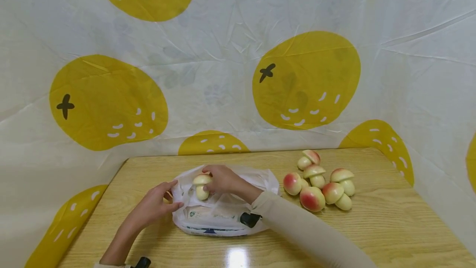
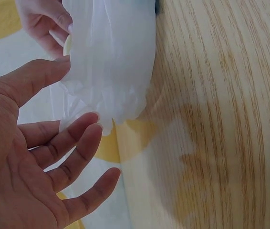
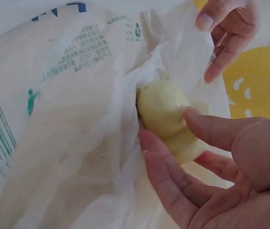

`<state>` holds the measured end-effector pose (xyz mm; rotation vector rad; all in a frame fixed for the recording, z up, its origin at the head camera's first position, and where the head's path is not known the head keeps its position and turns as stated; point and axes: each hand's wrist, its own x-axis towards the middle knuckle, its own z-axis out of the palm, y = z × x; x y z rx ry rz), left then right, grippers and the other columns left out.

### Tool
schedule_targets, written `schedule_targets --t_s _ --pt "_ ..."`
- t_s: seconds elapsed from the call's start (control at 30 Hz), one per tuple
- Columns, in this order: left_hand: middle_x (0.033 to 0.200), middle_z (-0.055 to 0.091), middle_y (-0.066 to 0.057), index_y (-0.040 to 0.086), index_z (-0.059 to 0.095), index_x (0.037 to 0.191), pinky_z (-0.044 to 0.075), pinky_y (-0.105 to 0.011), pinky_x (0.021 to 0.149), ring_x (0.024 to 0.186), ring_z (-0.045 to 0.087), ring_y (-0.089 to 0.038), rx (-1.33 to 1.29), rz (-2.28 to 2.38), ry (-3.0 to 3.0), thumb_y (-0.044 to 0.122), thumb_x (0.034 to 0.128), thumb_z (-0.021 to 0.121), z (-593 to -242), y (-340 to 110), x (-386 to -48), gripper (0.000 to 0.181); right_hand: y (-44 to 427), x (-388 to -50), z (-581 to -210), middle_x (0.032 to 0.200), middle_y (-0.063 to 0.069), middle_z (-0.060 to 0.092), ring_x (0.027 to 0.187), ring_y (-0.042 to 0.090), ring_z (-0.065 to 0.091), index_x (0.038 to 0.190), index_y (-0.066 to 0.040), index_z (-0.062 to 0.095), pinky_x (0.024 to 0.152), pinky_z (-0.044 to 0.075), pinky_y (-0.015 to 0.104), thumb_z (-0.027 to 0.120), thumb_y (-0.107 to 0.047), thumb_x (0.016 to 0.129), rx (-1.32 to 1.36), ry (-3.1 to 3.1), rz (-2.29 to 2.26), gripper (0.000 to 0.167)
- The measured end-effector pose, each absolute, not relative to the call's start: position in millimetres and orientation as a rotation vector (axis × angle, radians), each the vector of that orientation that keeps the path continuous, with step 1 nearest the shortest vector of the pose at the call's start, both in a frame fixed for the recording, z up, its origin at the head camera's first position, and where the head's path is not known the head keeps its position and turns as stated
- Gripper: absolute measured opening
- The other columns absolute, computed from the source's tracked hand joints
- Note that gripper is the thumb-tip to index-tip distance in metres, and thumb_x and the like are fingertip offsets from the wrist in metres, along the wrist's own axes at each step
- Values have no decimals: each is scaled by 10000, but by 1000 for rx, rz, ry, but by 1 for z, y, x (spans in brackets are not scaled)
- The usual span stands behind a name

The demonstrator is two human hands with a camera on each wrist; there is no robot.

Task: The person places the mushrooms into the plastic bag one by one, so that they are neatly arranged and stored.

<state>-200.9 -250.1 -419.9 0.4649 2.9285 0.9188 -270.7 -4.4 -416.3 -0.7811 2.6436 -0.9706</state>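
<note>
**Fruit-print cloth behind a wood table — one mushroom piece in hand at a white bag**

Backdrop is pale cloth (image 1: 223, 24) with big yellow fruit shapes, hung right behind a wood-grain table (image 1: 401, 226). White plastic bag (image 1: 219, 230) lies crosswise in front of the person, thin enough that green print shows through the film.

Left hand (image 1: 148, 208) is at the bag's left end. Thumb and fingers spread wide, tips on the film edge. Looks like a brace, not a squeeze — my read is that it steadies loose plastic and keeps that end from folding in. Can't tell how much of the film is trapped between the tips.

Right hand (image 1: 227, 180) reaches across the bag. Thumb and fingertips are narrowed around a pale yellow mushroom piece (image 1: 202, 180), red blush on its cap, stem toward the person. Fingertip pinch, probably because it's smooth and rounded, and it keeps the knuckles clear of the film. The piece is over the bag's left half, up against the folds; how deep it sits, I can't tell.

Six similar pieces (image 1: 312, 199) are bunched on the table right of the bag, near it — presumably within easy right-hand reach. Caps face different ways, so placement looks casual.
</note>
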Motion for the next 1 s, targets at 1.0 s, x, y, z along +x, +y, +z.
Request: schedule_targets --t_s 1.0 --pt "962 644 -24 -104 495 1430 500 -264 705 892 604 -169 429 919 2915 240 849 840 -423 -250 -201 759 143 -270 -355 970 69 755 877 184 711 1209 -20 696 772 552 334 720 -111 938 -839 2603 -1110 287"
